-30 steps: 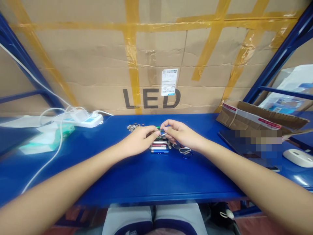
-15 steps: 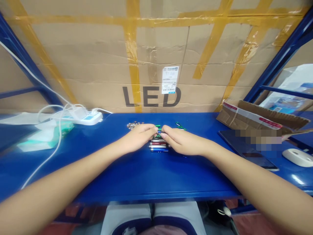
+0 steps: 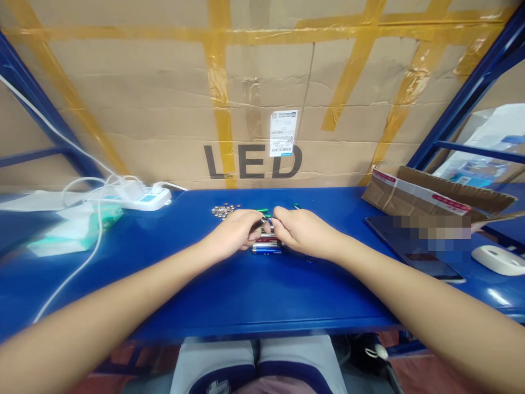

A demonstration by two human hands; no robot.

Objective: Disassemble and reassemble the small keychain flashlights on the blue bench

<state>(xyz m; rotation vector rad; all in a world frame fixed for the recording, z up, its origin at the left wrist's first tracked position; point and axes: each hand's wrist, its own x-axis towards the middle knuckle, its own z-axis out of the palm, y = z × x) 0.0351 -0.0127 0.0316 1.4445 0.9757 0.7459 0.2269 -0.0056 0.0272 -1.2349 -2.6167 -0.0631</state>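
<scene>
Both my hands meet over a row of small metal tubes that look like mini flashlights. My left hand (image 3: 234, 234) is closed, with a small dark metal piece (image 3: 263, 220) pinched at its fingertips. My right hand (image 3: 307, 232) is closed around a slim mini flashlight (image 3: 269, 222), mostly hidden by the fingers. Under the hands, a blue flashlight (image 3: 266, 250) lies nearest me, with silver and red ones (image 3: 266, 239) behind it and a green one (image 3: 262, 210) at the far end. A pile of button cells (image 3: 223, 210) lies just beyond my left hand.
A white power strip (image 3: 151, 200) with cables and a tissue pack (image 3: 76, 232) lie on the blue table (image 3: 262, 298) at left. At right are an open cardboard box (image 3: 418, 191), a dark tablet-like device (image 3: 414, 249) and a white mouse (image 3: 498, 259). A large carton (image 3: 164, 109) stands behind.
My fingertips have drawn slightly apart, and the left hand has turned so that the small dark piece shows in its fingers. The view has shifted a little.
</scene>
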